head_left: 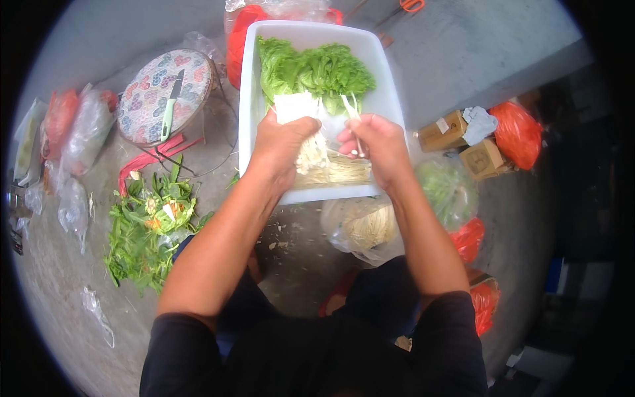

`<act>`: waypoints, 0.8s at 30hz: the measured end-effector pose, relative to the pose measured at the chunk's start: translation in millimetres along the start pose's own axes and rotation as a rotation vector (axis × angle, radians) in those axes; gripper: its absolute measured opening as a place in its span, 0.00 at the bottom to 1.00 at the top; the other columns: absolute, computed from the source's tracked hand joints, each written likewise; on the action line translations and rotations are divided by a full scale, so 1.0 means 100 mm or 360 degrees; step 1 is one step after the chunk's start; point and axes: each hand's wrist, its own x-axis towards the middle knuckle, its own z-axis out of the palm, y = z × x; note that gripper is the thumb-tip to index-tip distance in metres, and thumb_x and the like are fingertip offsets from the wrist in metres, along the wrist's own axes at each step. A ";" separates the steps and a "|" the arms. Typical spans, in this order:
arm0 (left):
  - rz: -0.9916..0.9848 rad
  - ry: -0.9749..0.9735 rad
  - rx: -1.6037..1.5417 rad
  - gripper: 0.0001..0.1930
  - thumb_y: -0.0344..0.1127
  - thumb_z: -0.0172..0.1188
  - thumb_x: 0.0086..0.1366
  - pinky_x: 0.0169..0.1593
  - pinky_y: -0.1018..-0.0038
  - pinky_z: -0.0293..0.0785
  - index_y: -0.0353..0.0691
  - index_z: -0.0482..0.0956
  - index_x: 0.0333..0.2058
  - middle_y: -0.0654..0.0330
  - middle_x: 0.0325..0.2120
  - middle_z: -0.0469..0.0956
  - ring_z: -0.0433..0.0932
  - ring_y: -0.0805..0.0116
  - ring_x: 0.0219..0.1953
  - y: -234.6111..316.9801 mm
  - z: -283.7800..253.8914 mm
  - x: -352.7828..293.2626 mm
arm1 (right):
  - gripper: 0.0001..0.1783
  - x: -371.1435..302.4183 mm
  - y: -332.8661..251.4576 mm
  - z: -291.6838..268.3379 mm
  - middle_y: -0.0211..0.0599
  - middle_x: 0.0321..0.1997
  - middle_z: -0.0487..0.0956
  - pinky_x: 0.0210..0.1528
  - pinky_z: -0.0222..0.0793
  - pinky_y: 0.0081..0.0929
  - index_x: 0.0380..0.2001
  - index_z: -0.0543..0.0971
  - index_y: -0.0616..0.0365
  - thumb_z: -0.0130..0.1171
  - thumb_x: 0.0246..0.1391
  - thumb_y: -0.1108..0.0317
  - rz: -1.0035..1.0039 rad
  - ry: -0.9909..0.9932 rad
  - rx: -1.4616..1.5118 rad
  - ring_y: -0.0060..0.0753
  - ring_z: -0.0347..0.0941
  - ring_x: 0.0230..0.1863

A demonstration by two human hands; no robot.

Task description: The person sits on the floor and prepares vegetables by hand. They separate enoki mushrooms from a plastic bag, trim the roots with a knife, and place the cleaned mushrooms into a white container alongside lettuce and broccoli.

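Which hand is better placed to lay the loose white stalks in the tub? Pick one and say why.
Probably the right hand: it pinches the loose white stalks over the tub, while the left hand is occupied gripping the larger white bunch.

Shirt [317, 367]: black; I read the visible cloth as plain.
Sleeves [182, 351]: short, black; both hems show on my feed.
Forearms [225, 248]: bare up to the sleeves.
Left hand [279, 147]: bare.
Right hand [378, 142]: bare.
Trousers [380, 291]: dark navy; I see only part of them.
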 end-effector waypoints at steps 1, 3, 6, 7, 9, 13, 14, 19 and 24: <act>-0.0009 -0.0014 -0.0007 0.20 0.21 0.57 0.50 0.37 0.75 0.73 0.33 0.67 0.44 0.57 0.34 0.74 0.75 0.69 0.34 0.02 -0.01 0.00 | 0.10 0.00 -0.02 0.00 0.32 0.26 0.77 0.27 0.65 0.17 0.33 0.76 0.61 0.59 0.52 0.65 0.0023 0.0044 0.0034 0.18 0.69 0.23; -0.0020 -0.0035 0.0016 0.21 0.20 0.56 0.49 0.38 0.74 0.73 0.33 0.67 0.44 0.57 0.35 0.74 0.75 0.69 0.35 0.03 0.00 -0.02 | 0.10 -0.04 -0.03 0.06 0.31 0.26 0.76 0.26 0.65 0.17 0.33 0.76 0.62 0.58 0.52 0.66 -0.0004 -0.0120 0.0000 0.18 0.69 0.24; -0.0007 -0.0055 0.0085 0.21 0.20 0.56 0.49 0.39 0.73 0.73 0.32 0.67 0.44 0.57 0.35 0.74 0.75 0.69 0.36 0.03 0.04 -0.05 | 0.10 -0.03 0.04 0.08 0.29 0.26 0.76 0.26 0.64 0.16 0.34 0.76 0.63 0.59 0.52 0.67 -0.0071 -0.0292 -0.0085 0.16 0.68 0.24; 0.0007 -0.0062 0.0093 0.21 0.20 0.56 0.49 0.39 0.73 0.73 0.32 0.67 0.44 0.58 0.35 0.74 0.75 0.69 0.36 0.01 0.03 -0.05 | 0.10 -0.01 0.08 0.08 0.29 0.26 0.76 0.26 0.63 0.16 0.34 0.76 0.63 0.59 0.51 0.67 -0.0098 -0.0338 -0.0119 0.15 0.68 0.25; 0.0039 -0.0062 0.0120 0.21 0.20 0.56 0.49 0.39 0.73 0.73 0.32 0.67 0.44 0.58 0.35 0.74 0.75 0.69 0.36 -0.02 0.02 -0.04 | 0.10 0.01 0.12 0.05 0.27 0.25 0.76 0.26 0.62 0.15 0.33 0.76 0.63 0.59 0.50 0.68 -0.0077 -0.0326 -0.0143 0.14 0.67 0.25; 0.0092 0.0056 0.0179 0.21 0.20 0.56 0.49 0.39 0.74 0.72 0.32 0.68 0.44 0.58 0.35 0.74 0.75 0.70 0.35 -0.02 0.02 -0.05 | 0.08 0.03 0.09 -0.05 0.27 0.25 0.75 0.27 0.62 0.15 0.32 0.76 0.62 0.59 0.49 0.70 -0.0039 -0.0240 -0.0146 0.14 0.68 0.25; 0.0101 0.0108 0.0191 0.21 0.20 0.56 0.49 0.39 0.75 0.72 0.32 0.68 0.45 0.58 0.35 0.74 0.74 0.70 0.35 0.01 0.03 -0.06 | 0.08 0.05 0.07 -0.10 0.27 0.25 0.76 0.28 0.63 0.16 0.32 0.76 0.63 0.59 0.48 0.71 -0.0069 -0.0164 -0.0225 0.15 0.68 0.26; 0.0420 0.0226 0.0312 0.22 0.21 0.57 0.48 0.39 0.76 0.72 0.31 0.68 0.46 0.58 0.35 0.74 0.74 0.72 0.34 0.12 -0.02 -0.03 | 0.09 0.12 0.05 -0.29 0.30 0.28 0.78 0.34 0.68 0.22 0.33 0.78 0.63 0.57 0.47 0.72 -0.0418 0.0099 -0.1108 0.22 0.72 0.30; 0.0429 0.0181 0.0400 0.21 0.21 0.57 0.48 0.38 0.77 0.71 0.32 0.69 0.44 0.60 0.34 0.74 0.74 0.73 0.34 0.15 0.01 -0.06 | 0.13 0.12 0.12 -0.41 0.33 0.33 0.80 0.40 0.69 0.22 0.38 0.78 0.62 0.60 0.46 0.72 -0.0436 -0.0390 -0.1836 0.23 0.74 0.35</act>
